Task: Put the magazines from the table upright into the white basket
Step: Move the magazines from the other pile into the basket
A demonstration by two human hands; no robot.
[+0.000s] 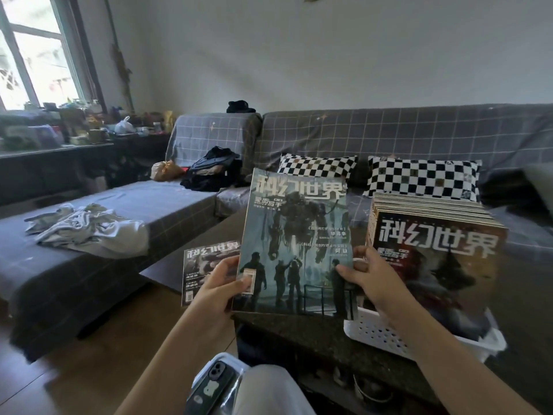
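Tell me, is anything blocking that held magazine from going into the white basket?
Nothing visible lies between the held magazine, gripped by the left hand and right hand, and the white basket. The basket looks nearly full of upright magazines, though.

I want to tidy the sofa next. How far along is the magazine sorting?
Nearly done: a full row of magazines already stands upright in the white basket. Both hands, left hand and right hand, hold one magazine. One more remains on the table.
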